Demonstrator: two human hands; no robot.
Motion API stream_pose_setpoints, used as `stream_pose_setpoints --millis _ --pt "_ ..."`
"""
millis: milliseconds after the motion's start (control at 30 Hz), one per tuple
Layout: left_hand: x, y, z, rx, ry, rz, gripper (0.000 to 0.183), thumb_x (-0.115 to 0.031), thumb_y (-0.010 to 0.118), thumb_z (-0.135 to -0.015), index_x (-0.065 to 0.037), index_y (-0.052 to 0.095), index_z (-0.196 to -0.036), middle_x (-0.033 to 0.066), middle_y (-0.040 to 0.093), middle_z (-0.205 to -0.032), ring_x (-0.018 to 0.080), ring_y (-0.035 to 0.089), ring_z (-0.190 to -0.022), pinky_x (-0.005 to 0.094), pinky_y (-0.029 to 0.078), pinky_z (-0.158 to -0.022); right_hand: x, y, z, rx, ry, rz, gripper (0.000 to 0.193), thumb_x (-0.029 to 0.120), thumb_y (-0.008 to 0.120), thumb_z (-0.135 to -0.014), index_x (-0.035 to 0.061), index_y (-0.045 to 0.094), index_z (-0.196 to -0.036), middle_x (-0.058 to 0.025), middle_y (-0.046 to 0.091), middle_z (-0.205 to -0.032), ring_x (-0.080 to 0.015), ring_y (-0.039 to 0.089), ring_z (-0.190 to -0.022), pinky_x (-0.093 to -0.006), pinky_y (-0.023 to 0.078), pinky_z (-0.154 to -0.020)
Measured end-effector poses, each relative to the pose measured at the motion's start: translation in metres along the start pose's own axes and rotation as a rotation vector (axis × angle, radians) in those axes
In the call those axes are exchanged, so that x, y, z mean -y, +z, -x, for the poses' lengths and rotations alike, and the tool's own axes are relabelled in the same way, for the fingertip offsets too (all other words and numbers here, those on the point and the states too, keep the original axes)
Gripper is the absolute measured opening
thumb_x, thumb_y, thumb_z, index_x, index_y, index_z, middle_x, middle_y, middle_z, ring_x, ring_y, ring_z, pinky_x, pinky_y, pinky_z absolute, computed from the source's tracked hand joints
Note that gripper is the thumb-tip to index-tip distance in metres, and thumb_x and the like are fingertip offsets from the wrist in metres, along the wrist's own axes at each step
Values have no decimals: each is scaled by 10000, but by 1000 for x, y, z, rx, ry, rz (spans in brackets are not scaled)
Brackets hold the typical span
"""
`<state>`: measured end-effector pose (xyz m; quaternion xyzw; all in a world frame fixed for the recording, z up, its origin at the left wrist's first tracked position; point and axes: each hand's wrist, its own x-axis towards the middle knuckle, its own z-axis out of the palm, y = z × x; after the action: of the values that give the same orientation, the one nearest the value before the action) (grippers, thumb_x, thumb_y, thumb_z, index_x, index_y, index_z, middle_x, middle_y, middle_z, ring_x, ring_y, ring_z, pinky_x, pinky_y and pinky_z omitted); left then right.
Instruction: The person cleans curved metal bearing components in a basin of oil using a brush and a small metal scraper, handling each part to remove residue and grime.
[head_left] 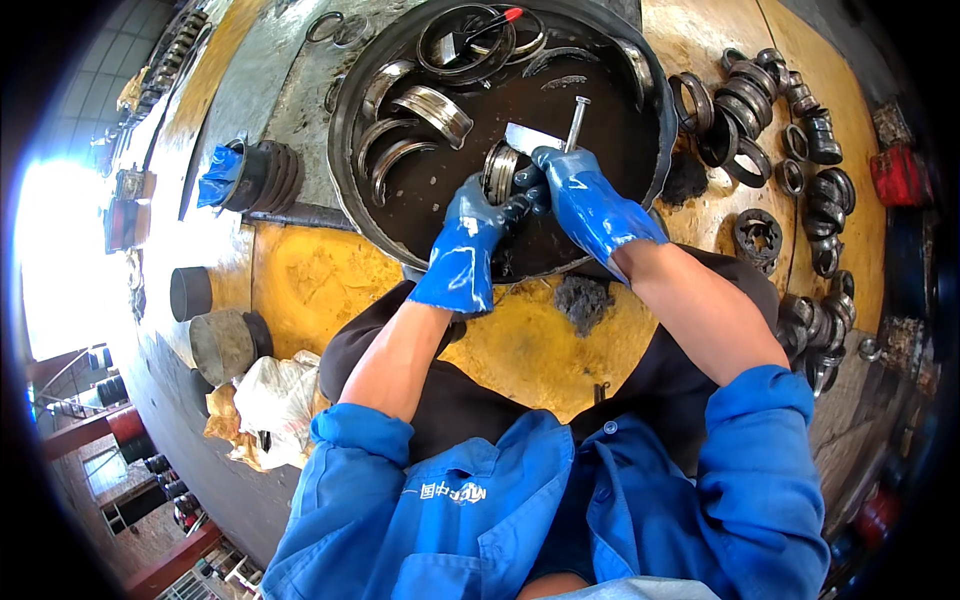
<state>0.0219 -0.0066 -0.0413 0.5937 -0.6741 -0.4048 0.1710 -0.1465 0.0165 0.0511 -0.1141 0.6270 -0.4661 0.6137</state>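
Observation:
Both my hands wear wet blue rubber gloves and work above a large round black basin (338, 150) of dark liquid. My left hand (468, 228) is closed around a grooved metal ring (497, 172). In my right hand (588, 193) is a scraper with a flat, pale blade (533, 138) and a metal rod handle (578, 122). The blade sits just above the ring; whether they touch I cannot tell. Inside the basin lie grooved ring halves (435, 113), several curved pieces and a full ring (425, 45) with a red-tipped tool across it.
Many dark metal rings (745, 100) stand in rows on the yellow, oily floor at the right. A slotted round part (758, 238) lies nearer. Dark scouring wool (583, 303) rests between my knees. At the left are a ring stack (272, 178), cylinders (222, 345) and a white plastic bag (280, 405).

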Motion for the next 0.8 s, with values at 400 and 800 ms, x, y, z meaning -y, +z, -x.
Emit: stream_pose_setpoints --millis 400,800 --pt "5 -25 -30 183 -70 217 565 -383 891 -761 -17 701 -1146 198 755 -1053 304 732 -1003 406 556 -892 -10 3 48 181 21 75 201 127 612 -980 -54 675 -1041 -157 698 -679 -180 605 -424 -326 469 -365" --pt "26 -8 -21 101 -39 213 408 -179 846 -798 14 703 -1128 133 752 -1021 222 709 -888 363 572 -786 -34 10 63 194 -145 131 209 92 554 -1018 -55 699 -1050 -71 664 -765 -139 638 -554 -289 554 -533"
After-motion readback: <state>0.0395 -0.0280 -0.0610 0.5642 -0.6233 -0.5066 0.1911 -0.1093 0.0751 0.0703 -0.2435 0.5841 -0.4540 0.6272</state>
